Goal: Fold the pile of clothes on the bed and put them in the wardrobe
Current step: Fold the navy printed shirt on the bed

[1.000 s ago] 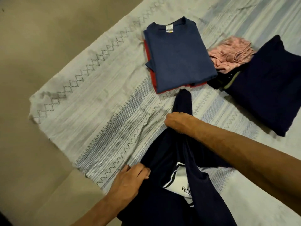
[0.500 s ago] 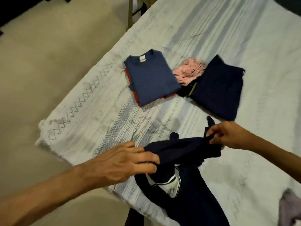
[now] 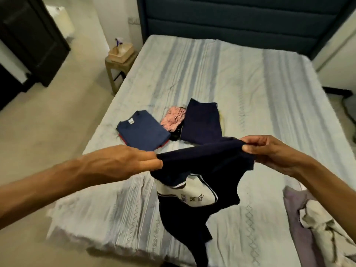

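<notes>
A dark navy shirt (image 3: 204,160) with a white printed panel hangs in the air above the bed (image 3: 250,83), stretched between both hands. My left hand (image 3: 125,162) pinches its left end, and my right hand (image 3: 269,153) pinches its right end. Farther back on the bed lie a folded blue T-shirt (image 3: 143,130) on top of something red, a crumpled pink garment (image 3: 173,118) and a folded dark navy garment (image 3: 201,122). Unfolded purple and cream clothes (image 3: 312,218) lie at the bed's near right corner.
A small wooden side table (image 3: 118,63) with a basket on it stands left of the bed near the dark headboard (image 3: 240,18). A dark cabinet (image 3: 32,39) stands at the far left. Beige floor runs along the bed's left side.
Both hands have lifted the navy shirt off the bed and pulled it apart sideways. The view has tilted up, bringing the headboard and side table into sight.
</notes>
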Tool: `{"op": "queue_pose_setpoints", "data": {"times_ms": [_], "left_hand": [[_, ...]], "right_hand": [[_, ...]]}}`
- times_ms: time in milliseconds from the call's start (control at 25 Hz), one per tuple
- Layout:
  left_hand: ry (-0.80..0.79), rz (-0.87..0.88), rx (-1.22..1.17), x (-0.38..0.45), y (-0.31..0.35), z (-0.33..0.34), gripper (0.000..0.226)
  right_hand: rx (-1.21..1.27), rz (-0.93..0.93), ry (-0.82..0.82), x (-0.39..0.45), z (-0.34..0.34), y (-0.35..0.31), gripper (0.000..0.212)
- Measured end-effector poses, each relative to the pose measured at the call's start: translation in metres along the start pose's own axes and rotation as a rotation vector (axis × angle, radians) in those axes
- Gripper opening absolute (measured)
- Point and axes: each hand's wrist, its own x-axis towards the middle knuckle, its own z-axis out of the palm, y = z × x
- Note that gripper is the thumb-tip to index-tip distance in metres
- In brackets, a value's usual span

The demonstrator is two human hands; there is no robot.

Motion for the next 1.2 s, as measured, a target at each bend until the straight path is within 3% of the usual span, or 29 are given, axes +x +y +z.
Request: {"op": "queue_pose_setpoints", "data": {"times_ms": [80,200,280,400,520,600,680,760,840,960,1080,1200], "left_hand": [[-0.059,0.159,0.122,0.017,0.007,-0.022,0.041],[-0.188,0.160,0.198,0.034,0.010,-0.050,0.022],[-0.084,0.300,0.234,0.046,0.007,-0.064,0.026],[-0.088,0.422,0.268,0.076,0.014,-0.091,0.021],[-0.182,0.270,-0.114,0.099,0.045,-0.104,0.004],[-0.239,0.138,-0.500,0.113,0.071,-0.115,0.010],[-0.185,0.124,-0.663,0.132,0.089,-0.126,0.012],[-0.056,0.265,-0.315,0.153,0.082,-0.129,0.016],[-0.051,0.356,0.157,0.177,0.072,-0.122,0.021],[-0.155,0.350,0.398,0.206,0.062,-0.096,0.019],[-0.233,0.240,0.426,0.228,0.065,-0.067,0.015],[-0.269,0.153,0.013,0.234,0.081,-0.062,0.021]], "right_hand": [[-0.073,-0.062,-0.043,-0.032,0.004,-0.018,0.014],[-0.144,-0.099,-0.053,-0.071,0.004,-0.039,0.020],[-0.195,-0.092,-0.014,-0.093,-0.001,-0.054,0.022],[-0.442,-0.071,0.134,-0.112,-0.027,-0.067,0.016],[-0.562,-0.077,0.394,-0.116,-0.063,-0.065,0.009],[-0.424,-0.020,0.433,-0.121,-0.087,-0.058,0.010],[-0.315,0.068,0.417,-0.131,-0.114,-0.051,0.017],[-0.316,0.109,0.420,-0.139,-0.135,-0.046,0.018],[-0.322,0.113,0.426,-0.143,-0.148,-0.047,0.014],[-0.170,0.067,0.363,-0.145,-0.158,-0.061,0.018],[0.014,0.053,0.178,-0.166,-0.168,-0.060,0.015],[-0.064,0.094,0.143,-0.188,-0.186,-0.034,0.017]]}}
